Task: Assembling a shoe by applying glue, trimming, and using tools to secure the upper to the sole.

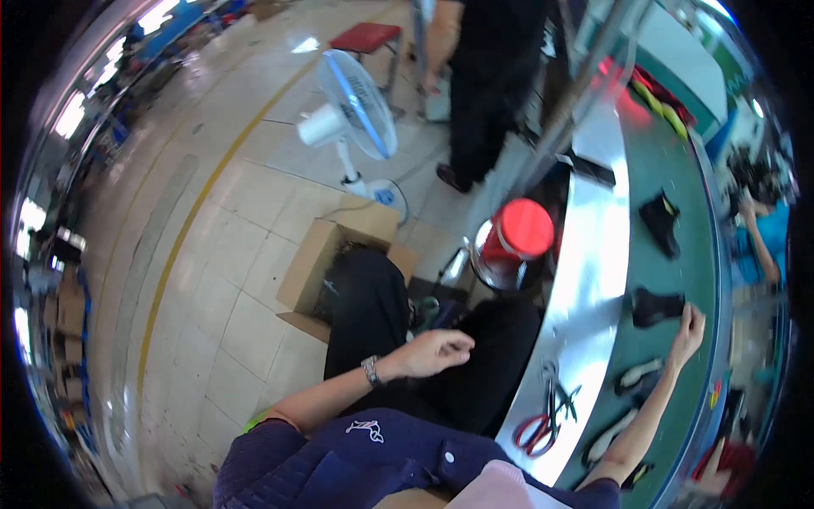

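My right hand (689, 332) reaches out over the green conveyor belt (670, 280), fingers closed on the end of a black ankle-high shoe (656, 308) that lies on its side. Farther along the belt lies another black shoe (660, 222). On the nearer side, a black-and-white shoe (639, 376) and other shoes rest below my right forearm. Above my lap, my left hand (434, 353) is loosely curled with its fingers together, and nothing shows in it. Scissors with red handles (536, 434) and a dark green-handled tool lie on the metal ledge beside the belt.
An open cardboard box (307, 270) stands by my knee. Beyond it is a white-and-blue standing fan (359, 106). A red-lidded bucket (524, 229) stands next to the ledge. A dark flat object (592, 171) lies on the ledge. Another person (492, 85) stands ahead, near a red stool (365, 37).
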`<state>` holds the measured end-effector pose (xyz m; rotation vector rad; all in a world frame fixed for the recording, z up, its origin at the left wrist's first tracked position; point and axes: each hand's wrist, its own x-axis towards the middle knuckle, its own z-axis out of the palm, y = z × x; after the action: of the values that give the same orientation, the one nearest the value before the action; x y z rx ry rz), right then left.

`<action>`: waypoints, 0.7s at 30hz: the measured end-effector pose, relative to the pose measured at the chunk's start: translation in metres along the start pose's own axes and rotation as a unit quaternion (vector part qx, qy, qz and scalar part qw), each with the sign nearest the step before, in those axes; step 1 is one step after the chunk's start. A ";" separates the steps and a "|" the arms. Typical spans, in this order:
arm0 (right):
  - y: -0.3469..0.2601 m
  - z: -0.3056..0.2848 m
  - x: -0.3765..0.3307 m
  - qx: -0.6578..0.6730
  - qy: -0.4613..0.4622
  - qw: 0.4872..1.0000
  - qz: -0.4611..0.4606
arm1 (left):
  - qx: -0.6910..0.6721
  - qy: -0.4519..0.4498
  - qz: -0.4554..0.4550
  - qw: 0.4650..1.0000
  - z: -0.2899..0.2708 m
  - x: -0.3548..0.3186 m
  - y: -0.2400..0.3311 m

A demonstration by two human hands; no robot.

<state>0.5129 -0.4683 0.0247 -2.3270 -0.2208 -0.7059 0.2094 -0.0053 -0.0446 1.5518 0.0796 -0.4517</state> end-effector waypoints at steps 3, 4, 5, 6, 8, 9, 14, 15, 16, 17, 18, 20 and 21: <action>-0.110 -0.037 -0.022 0.072 -0.021 0.997 -0.018 | 0.070 0.039 0.079 0.994 0.008 -0.001 0.030; -0.142 -0.053 -0.030 0.082 -0.040 0.995 -0.040 | 0.093 0.020 0.096 0.991 0.010 0.003 0.046; -0.170 -0.054 -0.040 0.114 -0.048 0.991 -0.046 | 0.104 0.016 0.142 0.984 0.014 0.007 0.060; -0.205 -0.050 -0.051 0.141 -0.046 0.988 -0.038 | 0.140 0.013 0.205 0.969 0.016 0.013 0.069; -0.237 -0.046 -0.069 0.201 -0.108 0.974 -0.012 | 0.204 -0.032 0.269 0.941 0.021 0.020 0.095; -0.250 -0.037 -0.078 0.236 -0.154 0.959 -0.010 | 0.159 -0.096 0.255 0.949 0.021 0.022 0.100; -0.287 0.034 -0.125 0.298 -0.270 0.916 -0.015 | -0.012 -0.147 0.208 0.967 0.014 -0.005 0.054; -0.290 0.048 -0.133 0.301 -0.277 0.913 -0.015 | -0.026 -0.121 0.197 0.973 0.014 -0.010 0.040; -0.291 0.060 -0.140 0.305 -0.285 0.908 -0.020 | -0.039 -0.090 0.189 0.977 0.012 -0.014 0.026; -0.292 0.065 -0.146 0.309 -0.291 0.905 -0.017 | -0.040 -0.084 0.183 0.979 0.011 -0.018 0.014; -0.293 0.069 -0.151 0.322 -0.302 0.897 0.028 | -0.053 -0.063 0.179 0.980 0.009 -0.023 0.003; -0.286 0.077 -0.159 0.336 -0.320 0.883 0.071 | -0.068 -0.035 0.174 0.982 0.007 -0.032 -0.010; -0.272 0.079 -0.162 0.271 -0.301 0.911 0.076 | -0.069 -0.024 0.180 0.981 0.006 -0.036 -0.014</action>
<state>0.3187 -0.2068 0.0421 -1.9190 -0.4411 0.1685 0.1704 -0.0024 -0.0455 1.3815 -0.2011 -0.1912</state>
